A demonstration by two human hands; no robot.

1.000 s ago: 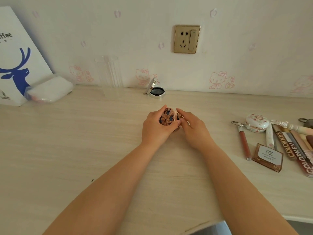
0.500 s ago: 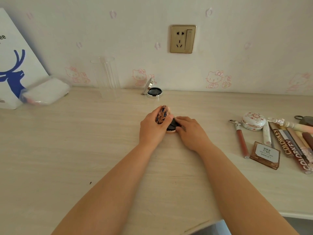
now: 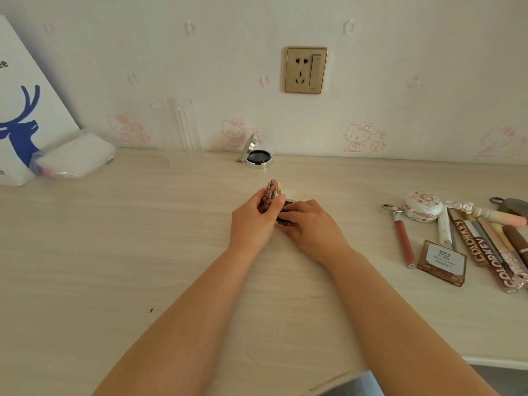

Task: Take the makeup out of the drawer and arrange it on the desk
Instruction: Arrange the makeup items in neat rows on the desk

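Left hand (image 3: 251,221) grips the compact lid (image 3: 270,194), raised on edge. Right hand (image 3: 310,224) holds the compact base (image 3: 287,208) flat on the counter (image 3: 114,252), mid-surface. Lip gloss tubes (image 3: 483,247) lie well apart, rightward.

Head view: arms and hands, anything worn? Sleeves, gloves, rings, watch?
Nothing worn shows. Both forearms are bare up to the frame edge, with no sleeve in view. The left hand and right hand have no gloves, and no ring, watch or bracelet is visible.

Patterned compact (image 3: 271,195) open, lid upright, base on desk (image 3: 143,252)
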